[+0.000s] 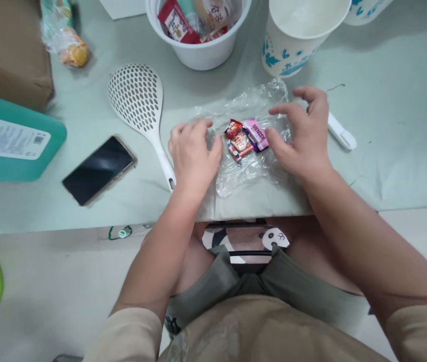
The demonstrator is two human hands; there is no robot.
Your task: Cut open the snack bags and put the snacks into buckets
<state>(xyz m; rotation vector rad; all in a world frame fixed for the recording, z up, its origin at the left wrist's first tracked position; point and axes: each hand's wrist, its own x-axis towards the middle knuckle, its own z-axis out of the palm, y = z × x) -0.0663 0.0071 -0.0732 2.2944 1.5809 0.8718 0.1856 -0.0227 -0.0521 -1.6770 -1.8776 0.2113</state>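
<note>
So, there's a little heap of wrapped candies [244, 143] amid one crinkled clear plastic wrap [232, 178] on the table [405, 151], maybe three or four, hard to count with the overlap. The left hand [194, 156] and right hand [302, 133] flank it, fingers apart from thumbs, neither clamped on anything. Beyond are one white tub [205, 58] with several packets [179, 22] inside and two patterned paper cups [286, 55].

Clear plastic film [232, 181], crinkled, spread out; red and pink wrapped sweets [240, 143] clustered near its middle.
</note>
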